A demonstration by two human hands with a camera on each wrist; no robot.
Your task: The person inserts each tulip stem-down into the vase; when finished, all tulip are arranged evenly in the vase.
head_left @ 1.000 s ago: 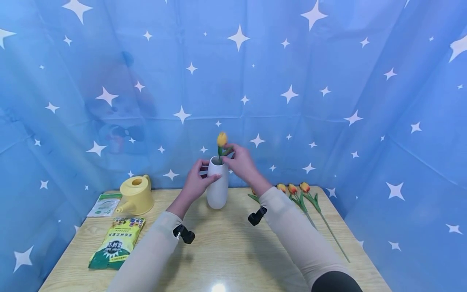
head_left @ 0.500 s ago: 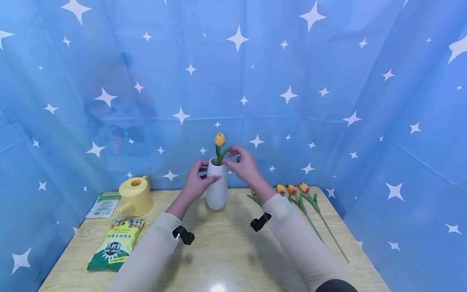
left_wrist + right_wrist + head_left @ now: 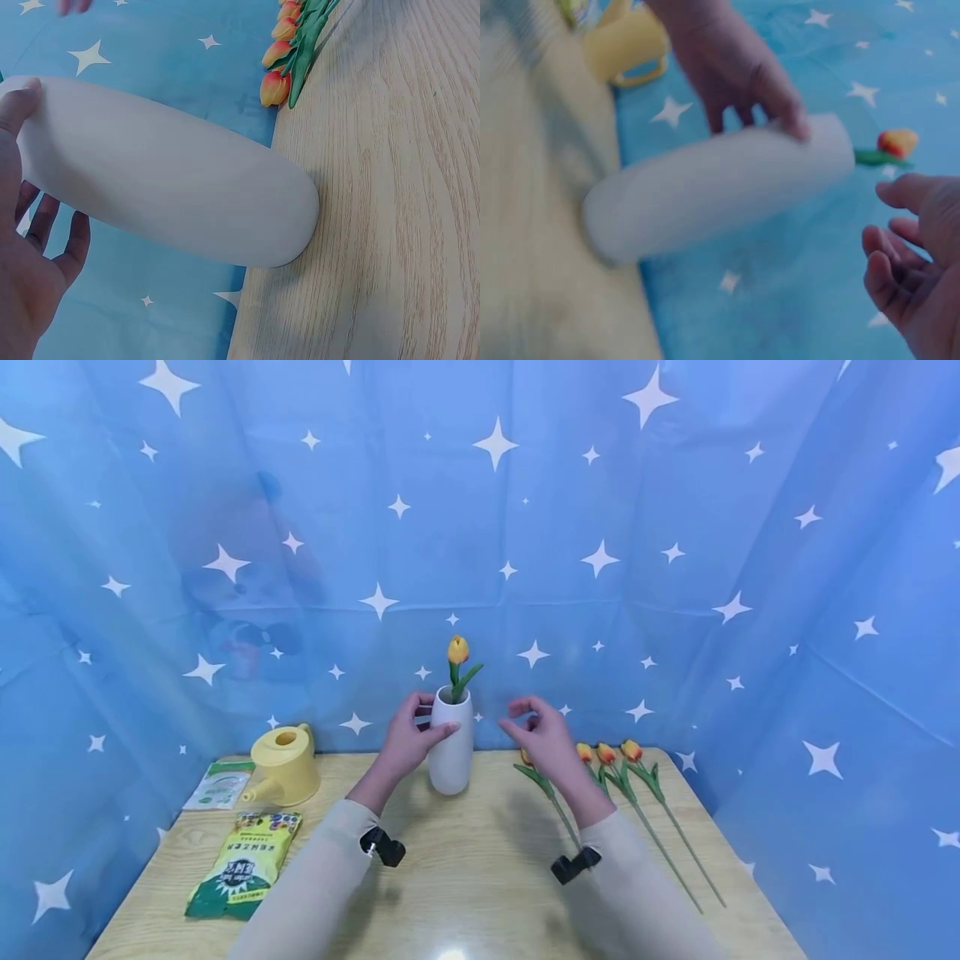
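A white vase [image 3: 451,747] stands upright near the table's back edge. My left hand [image 3: 407,735] grips it near the top, thumb in front and fingers round the far side; the left wrist view shows the thumb on the vase [image 3: 172,172]. Out of its mouth rises a yellow-orange tulip [image 3: 458,650] with green leaves, its lower stem hidden inside. To the right of the vase, my right hand [image 3: 543,735] hangs in the air holding nothing, its fingers loosely bent. In the right wrist view that hand [image 3: 930,255] is apart from the tulip [image 3: 898,143].
Several orange-yellow tulips [image 3: 632,750] lie on the right of the wooden table [image 3: 457,877], one partly behind my right arm. On the left are a yellow watering can [image 3: 288,768], a white-green packet [image 3: 219,786] and a yellow-green bag [image 3: 243,867]. A starry blue curtain hangs behind.
The tulip has gone down into the vase. My right hand has let go of it and moved right and down, away from the vase. My left hand keeps its grip.
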